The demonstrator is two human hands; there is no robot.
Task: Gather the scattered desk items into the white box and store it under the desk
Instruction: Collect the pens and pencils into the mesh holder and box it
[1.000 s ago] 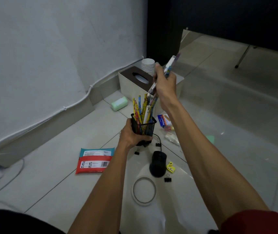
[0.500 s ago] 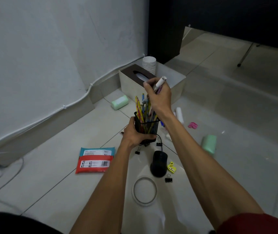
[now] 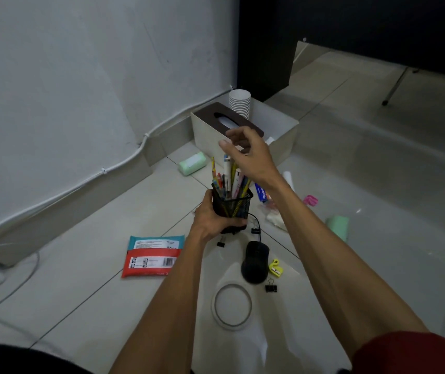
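On the tiled floor, just short of the white box (image 3: 287,136) by the wall, clasping the black mesh pen cup (image 3: 236,205) in the left grip (image 3: 210,218), wrapping round its lower wall and keeping it upright. Having just released the handful of markers carried above the cup a second ago, now lifting the right grip (image 3: 248,155) away empty, spreading loosely just over the pens (image 3: 226,175) and apparently touching none. Standing all the pens together in the cup, so probably readying one bundle for a single trip into the box, waiting near and beyond, with a brown-lidded tissue box (image 3: 239,118) and a stack of paper cups (image 3: 239,103) in or against it, impossible to tell which. Still leaving the mouse (image 3: 255,261), tape ring (image 3: 231,306), wipes pack (image 3: 151,256) and binder clip (image 3: 270,287) lying on the floor, so judging the gathering far from finished and the storing under the worktop not yet begun.
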